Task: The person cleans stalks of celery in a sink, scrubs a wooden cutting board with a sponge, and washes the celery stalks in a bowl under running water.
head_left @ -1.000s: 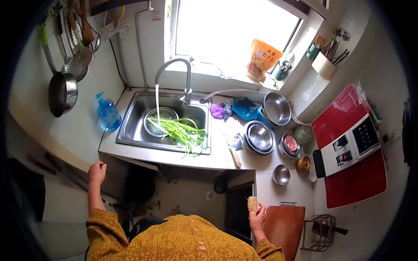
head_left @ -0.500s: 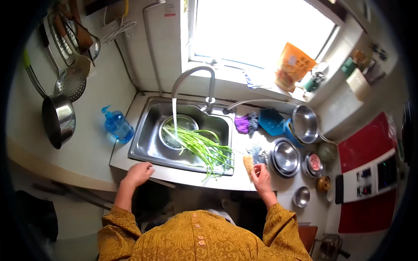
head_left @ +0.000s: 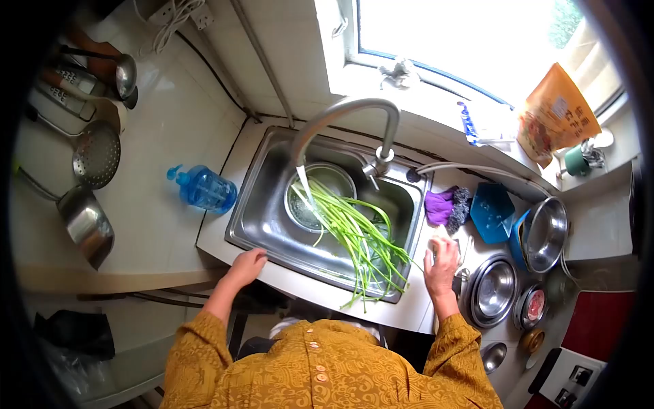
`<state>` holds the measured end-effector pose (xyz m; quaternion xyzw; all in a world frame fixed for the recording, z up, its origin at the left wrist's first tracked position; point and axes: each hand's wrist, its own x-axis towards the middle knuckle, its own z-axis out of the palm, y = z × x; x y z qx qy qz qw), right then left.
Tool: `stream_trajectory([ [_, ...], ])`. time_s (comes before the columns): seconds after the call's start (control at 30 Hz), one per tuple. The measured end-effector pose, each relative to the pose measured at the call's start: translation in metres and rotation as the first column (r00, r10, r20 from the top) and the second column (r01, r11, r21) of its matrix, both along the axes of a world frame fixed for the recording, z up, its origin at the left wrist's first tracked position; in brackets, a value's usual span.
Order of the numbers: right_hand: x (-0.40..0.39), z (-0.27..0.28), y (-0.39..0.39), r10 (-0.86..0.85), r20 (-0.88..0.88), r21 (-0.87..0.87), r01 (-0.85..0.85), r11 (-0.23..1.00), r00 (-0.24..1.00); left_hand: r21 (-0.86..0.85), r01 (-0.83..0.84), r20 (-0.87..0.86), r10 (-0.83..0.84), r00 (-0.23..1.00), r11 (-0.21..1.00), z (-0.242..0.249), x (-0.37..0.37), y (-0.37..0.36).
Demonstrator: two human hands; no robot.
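Diagonally, scallions span sink, tips toward right hand.

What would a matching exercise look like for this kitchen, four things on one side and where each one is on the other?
Things:
1. green onions
2. blue bottle
3. orange bag
4. left hand

Places:
A. on the windowsill
B. on the front edge of the sink
C. lying across the sink, under the running tap
D. on the counter left of the sink

Pairs: 1-C, 2-D, 3-A, 4-B
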<state>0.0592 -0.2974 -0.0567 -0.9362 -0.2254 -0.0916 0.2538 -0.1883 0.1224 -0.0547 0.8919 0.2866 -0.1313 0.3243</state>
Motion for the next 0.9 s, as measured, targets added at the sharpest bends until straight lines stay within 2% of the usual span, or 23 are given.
stream_trajectory([
  [0.1, -0.013, 0.005, 0.047, 0.205, -0.116, -0.033, -0.21, 0.977, 0.972, -0.095, -0.129, 0.029, 0.132, 0.991, 0.987, -0.067, 0.038, 0.019],
  [0.13, -0.014, -0.003, 0.063, 0.27, -0.041, -0.039, -0.272, 0.962, 0.962, -0.119, -0.189, 0.039, 0.195, 0.98, 0.975, -0.091, 0.054, 0.023],
  [0.17, -0.015, -0.006, 0.079, 0.316, -0.077, -0.013, -0.317, 0.948, 0.946, -0.069, -0.204, 0.047, 0.207, 0.977, 0.977, -0.123, 0.066, 0.032],
  [0.3, -0.016, -0.008, 0.136, 0.374, -0.152, -0.079, -0.388, 0.918, 0.915, -0.201, -0.454, 0.015, 0.466, 0.885, 0.868, -0.181, 0.125, 0.044],
  [0.37, -0.007, -0.018, 0.154, 0.401, -0.186, -0.081, -0.421, 0.903, 0.897, -0.12, -0.518, -0.03, 0.519, 0.854, 0.847, -0.2, 0.146, 0.044],
  [0.43, 0.002, -0.025, 0.17, 0.406, -0.206, -0.103, -0.432, 0.896, 0.89, -0.07, -0.521, -0.033, 0.52, 0.854, 0.851, -0.194, 0.158, 0.041],
  [0.5, 0.007, -0.034, 0.184, 0.402, -0.202, -0.121, -0.431, 0.894, 0.893, -0.07, -0.41, -0.15, 0.397, 0.906, 0.909, -0.194, 0.157, 0.048],
  [0.53, 0.01, -0.04, 0.189, 0.394, -0.205, -0.107, -0.421, 0.901, 0.896, 0.027, -0.342, -0.06, 0.343, 0.937, 0.939, -0.213, 0.15, 0.044],
  [0.57, 0.009, -0.047, 0.193, 0.395, -0.211, -0.106, -0.423, 0.9, 0.894, 0.027, -0.344, -0.067, 0.345, 0.936, 0.939, -0.229, 0.142, 0.039],
  [0.6, 0.008, -0.054, 0.197, 0.35, -0.233, -0.111, -0.382, 0.917, 0.907, -0.148, -0.429, -0.083, 0.421, 0.903, 0.891, -0.239, 0.138, 0.032],
  [0.67, 0.005, -0.066, 0.202, 0.307, -0.271, -0.11, -0.346, 0.932, 0.912, -0.336, -0.524, -0.166, 0.498, 0.851, 0.783, -0.237, 0.133, 0.017],
  [0.73, 0.001, -0.069, 0.206, 0.291, -0.299, -0.117, -0.338, 0.934, 0.909, -0.395, -0.586, -0.259, 0.526, 0.81, 0.708, -0.21, 0.135, 0.0],
  [0.83, -0.001, -0.067, 0.211, 0.254, -0.305, -0.109, -0.299, 0.948, 0.918, -0.47, -0.618, -0.22, 0.594, 0.774, 0.631, -0.206, 0.132, -0.019],
  [0.9, -0.001, -0.071, 0.215, 0.215, -0.306, -0.034, -0.237, 0.971, 0.927, -0.536, -0.627, -0.281, 0.58, 0.764, 0.565, -0.199, 0.13, -0.03],
])
